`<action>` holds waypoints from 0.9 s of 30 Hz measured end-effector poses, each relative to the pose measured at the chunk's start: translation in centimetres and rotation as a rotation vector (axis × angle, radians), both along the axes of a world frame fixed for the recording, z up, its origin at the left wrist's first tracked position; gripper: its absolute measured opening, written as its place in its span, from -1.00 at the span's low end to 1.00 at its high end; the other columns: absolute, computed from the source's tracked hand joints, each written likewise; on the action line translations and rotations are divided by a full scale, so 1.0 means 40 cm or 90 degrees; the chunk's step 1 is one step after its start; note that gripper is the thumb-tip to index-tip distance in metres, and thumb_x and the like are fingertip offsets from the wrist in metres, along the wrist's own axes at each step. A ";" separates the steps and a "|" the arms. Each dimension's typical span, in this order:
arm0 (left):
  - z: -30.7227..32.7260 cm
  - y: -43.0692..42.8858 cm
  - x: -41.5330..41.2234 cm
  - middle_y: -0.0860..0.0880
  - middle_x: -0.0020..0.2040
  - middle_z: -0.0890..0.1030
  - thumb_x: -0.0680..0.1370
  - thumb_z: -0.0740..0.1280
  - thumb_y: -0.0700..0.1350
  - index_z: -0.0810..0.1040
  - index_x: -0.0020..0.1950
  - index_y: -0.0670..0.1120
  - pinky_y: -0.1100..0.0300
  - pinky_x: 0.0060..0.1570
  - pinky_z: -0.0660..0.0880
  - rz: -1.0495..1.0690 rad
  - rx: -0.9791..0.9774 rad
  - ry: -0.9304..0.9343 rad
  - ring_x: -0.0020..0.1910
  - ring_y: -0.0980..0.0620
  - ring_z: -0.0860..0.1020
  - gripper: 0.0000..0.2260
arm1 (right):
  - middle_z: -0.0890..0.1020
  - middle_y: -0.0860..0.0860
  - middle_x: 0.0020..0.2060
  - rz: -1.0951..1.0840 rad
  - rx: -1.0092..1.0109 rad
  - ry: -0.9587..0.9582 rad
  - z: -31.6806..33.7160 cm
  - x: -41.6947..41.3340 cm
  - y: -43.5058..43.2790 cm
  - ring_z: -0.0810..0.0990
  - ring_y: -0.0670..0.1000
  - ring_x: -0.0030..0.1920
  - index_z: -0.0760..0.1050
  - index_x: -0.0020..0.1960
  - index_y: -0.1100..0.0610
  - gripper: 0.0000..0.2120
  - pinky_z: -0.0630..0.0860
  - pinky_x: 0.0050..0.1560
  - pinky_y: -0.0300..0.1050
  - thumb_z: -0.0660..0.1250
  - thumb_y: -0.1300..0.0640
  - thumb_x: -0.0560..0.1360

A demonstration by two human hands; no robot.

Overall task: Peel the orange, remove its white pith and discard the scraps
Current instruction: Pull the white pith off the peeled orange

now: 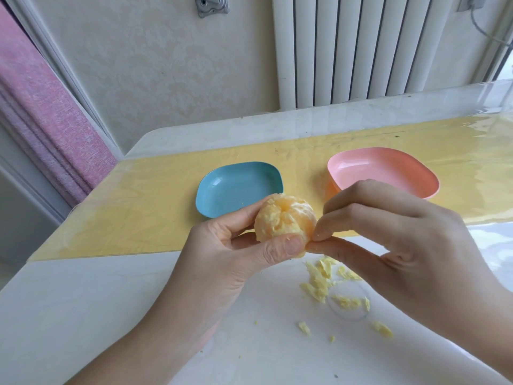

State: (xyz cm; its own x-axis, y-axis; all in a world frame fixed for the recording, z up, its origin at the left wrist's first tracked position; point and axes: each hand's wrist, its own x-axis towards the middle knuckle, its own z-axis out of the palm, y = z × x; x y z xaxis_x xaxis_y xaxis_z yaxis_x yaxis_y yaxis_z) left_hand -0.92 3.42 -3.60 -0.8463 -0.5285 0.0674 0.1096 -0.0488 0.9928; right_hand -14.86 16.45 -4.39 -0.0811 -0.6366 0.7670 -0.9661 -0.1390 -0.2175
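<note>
One peeled orange [284, 218], core dimple up (round, no clear long axis), gripped by the left hand [236, 254]; right hand [388, 240] pinches pith [302, 252] at its side. One blue dish [238, 187], one pink dish [374, 168].

- The left hand [230, 251] hides the lower part of the orange [283, 218].
- The right hand [402, 240] covers the near rim of the pink dish [388, 168].
- The pinched scrap [310, 243] is too small to tell.

A home: white radiator [347, 48], pink curtain [36, 107], wallpapered wall [166, 65] behind table [97, 301].
</note>
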 end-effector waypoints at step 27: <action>-0.005 0.014 0.004 -0.10 0.07 0.68 0.28 0.53 -0.12 0.68 0.05 -0.12 0.29 -0.06 0.56 -0.007 0.138 -0.005 0.03 0.02 0.65 -0.66 | 0.62 0.03 -0.27 -0.051 -0.067 0.063 -0.005 0.015 0.001 0.47 -0.05 -0.25 0.65 -0.16 0.19 -0.95 0.33 -0.15 -0.43 0.42 0.22 0.44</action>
State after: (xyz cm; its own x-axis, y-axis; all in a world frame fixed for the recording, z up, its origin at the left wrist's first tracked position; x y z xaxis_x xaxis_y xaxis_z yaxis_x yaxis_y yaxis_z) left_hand -0.77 3.97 -3.80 -0.8517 -0.5212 -0.0538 0.1003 -0.2630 0.9596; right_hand -14.26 16.48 -4.57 -0.0482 -0.5473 0.8356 -0.9911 -0.0780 -0.1083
